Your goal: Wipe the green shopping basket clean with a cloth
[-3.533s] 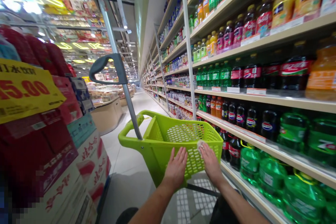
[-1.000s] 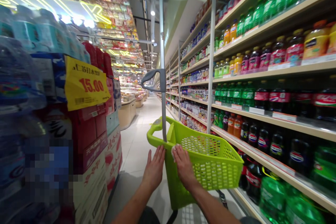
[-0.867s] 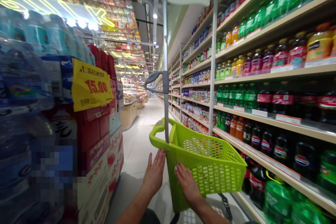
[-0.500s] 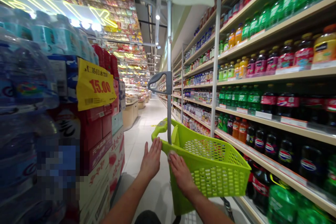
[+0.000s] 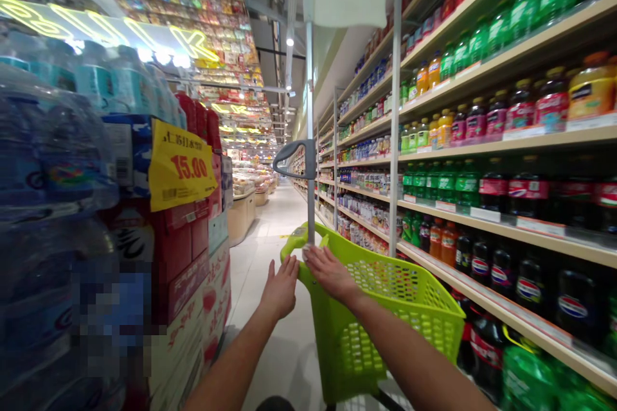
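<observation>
A lime-green plastic shopping cart with perforated basket walls (image 5: 357,340) stands in front of me. My left hand (image 5: 279,289) rests its straight fingers against the near side of the cart's curved green handle (image 5: 290,245). My right hand (image 5: 332,275) lies over the rim near the base of the upright pole, fingers pressed together over a small white tissue-like piece (image 5: 305,253), mostly covered by them. From the cart rises a grey pole (image 5: 310,205), bearing a dark grey loop grip (image 5: 295,159) and a pale blank sign panel (image 5: 347,2).
Shelves of bottled drinks (image 5: 482,154) line the right side, close to the cart. Stacked drink cartons (image 5: 187,257) and wrapped water bottles (image 5: 53,154) stand at left, with a yellow price sign (image 5: 180,165). A tiled aisle (image 5: 270,225) runs ahead between them.
My right hand has slid up and left along the cart, from its side wall to the rim by the pole, the white piece moving with it. My left hand stays by the handle.
</observation>
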